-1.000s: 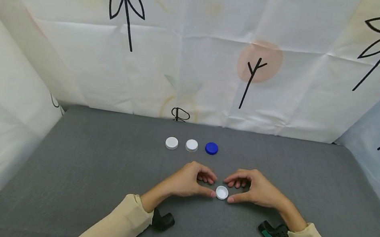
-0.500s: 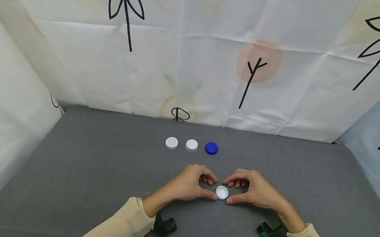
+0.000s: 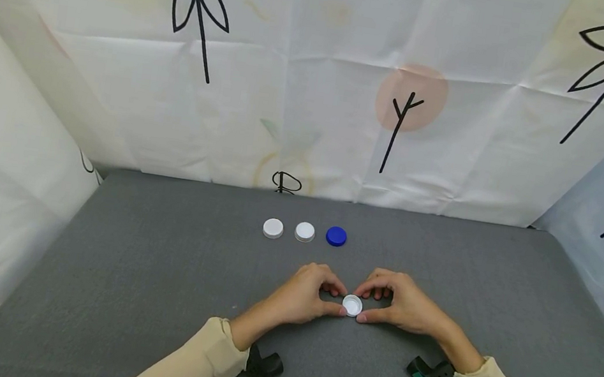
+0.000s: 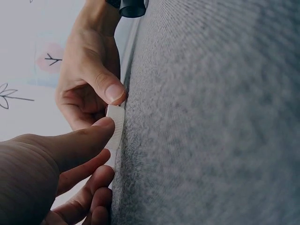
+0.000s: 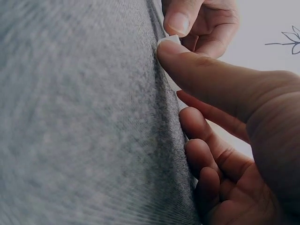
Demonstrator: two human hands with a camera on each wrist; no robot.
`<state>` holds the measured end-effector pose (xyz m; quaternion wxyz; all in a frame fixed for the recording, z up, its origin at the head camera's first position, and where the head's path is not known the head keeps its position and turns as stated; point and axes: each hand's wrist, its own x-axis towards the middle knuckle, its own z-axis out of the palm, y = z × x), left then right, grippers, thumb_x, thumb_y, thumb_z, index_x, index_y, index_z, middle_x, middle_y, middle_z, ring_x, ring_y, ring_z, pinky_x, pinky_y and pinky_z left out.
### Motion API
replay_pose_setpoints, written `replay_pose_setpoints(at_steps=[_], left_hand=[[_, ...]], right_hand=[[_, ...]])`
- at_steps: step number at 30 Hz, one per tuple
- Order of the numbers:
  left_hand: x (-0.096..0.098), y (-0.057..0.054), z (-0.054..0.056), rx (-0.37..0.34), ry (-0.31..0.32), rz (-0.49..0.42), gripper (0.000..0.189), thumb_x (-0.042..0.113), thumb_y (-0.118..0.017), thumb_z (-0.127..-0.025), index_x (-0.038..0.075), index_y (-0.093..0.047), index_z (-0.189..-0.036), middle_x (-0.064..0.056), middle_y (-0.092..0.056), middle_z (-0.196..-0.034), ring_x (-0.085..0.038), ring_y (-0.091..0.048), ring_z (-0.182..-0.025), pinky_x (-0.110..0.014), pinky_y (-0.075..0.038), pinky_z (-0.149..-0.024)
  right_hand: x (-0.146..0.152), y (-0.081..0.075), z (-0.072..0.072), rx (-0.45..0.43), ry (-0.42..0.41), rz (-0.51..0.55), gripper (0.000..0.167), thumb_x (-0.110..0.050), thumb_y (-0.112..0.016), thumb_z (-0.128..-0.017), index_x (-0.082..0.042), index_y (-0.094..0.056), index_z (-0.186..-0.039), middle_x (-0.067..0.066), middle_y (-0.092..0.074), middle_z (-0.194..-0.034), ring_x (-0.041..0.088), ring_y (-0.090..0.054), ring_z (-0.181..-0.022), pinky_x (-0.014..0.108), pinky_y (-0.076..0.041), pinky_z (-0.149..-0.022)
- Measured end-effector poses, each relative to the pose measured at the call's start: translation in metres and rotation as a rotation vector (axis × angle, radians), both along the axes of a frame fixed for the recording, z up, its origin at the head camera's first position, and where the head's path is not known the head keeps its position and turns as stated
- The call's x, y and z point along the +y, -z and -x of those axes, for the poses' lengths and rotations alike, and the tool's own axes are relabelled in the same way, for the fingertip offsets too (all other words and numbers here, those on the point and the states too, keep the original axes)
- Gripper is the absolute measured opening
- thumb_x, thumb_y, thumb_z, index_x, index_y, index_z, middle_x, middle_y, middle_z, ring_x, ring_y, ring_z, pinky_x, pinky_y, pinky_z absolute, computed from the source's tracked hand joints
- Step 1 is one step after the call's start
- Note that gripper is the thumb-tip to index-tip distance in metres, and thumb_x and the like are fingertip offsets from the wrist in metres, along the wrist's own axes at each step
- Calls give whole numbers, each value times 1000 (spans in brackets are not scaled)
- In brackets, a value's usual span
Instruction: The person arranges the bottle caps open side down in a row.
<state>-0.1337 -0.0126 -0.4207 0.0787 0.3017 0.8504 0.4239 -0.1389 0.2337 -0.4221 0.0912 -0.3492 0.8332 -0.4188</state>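
A white bottle cap (image 3: 352, 306) lies hollow side up on the grey cloth, between my two hands. My left hand (image 3: 305, 295) holds it from the left, thumb at its near edge and index finger at its far edge. From the other side my right hand (image 3: 406, 303) holds the same cap with thumb and index finger. In the left wrist view the ribbed side of the cap (image 4: 116, 125) shows beside the left thumb (image 4: 96, 136). The right wrist view shows only a sliver of the cap (image 5: 174, 39) behind the right thumb (image 5: 187, 61).
Farther back two white caps (image 3: 273, 228) (image 3: 305, 231) and a blue cap (image 3: 336, 236) sit in a row, top side up. Grey cloth (image 3: 149, 283) covers the table. A white printed curtain (image 3: 323, 120) hangs behind it, with more curtain at both sides.
Both hands have drawn closer around the white cap, and their fingertips now meet its rim. The left forearm has shifted a little to the right. The row of caps stays as it was.
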Motion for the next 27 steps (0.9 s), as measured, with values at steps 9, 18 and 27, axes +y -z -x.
replay_pose_setpoints(at_steps=[9,18,27], left_hand=[[0,-1,-1,-2,0,-29,16,18,-86,-84,9,-80,-96,1,-67,-85,-8,-58,-80,-20,-45,-72],[-5,-10,4,-72,19,-162,17,14,-82,-88,6,-77,-101,2,-72,-87,-3,-62,-77,-23,-53,-70],[-17,-30,11,-25,14,-194,18,17,-81,-89,7,-77,-105,3,-73,-92,-4,-65,-83,-31,-56,-78]], right_hand=[[0,-1,0,18,3,17,24,-24,-86,-83,-19,-78,-106,-8,-67,-94,16,-58,-79,29,-46,-68],[-4,-8,-2,63,6,162,27,-7,-84,-84,-10,-76,-110,-1,-71,-96,20,-65,-81,33,-55,-71],[-18,-26,-2,132,39,234,32,1,-82,-84,-7,-74,-114,3,-69,-100,19,-64,-84,30,-55,-74]])
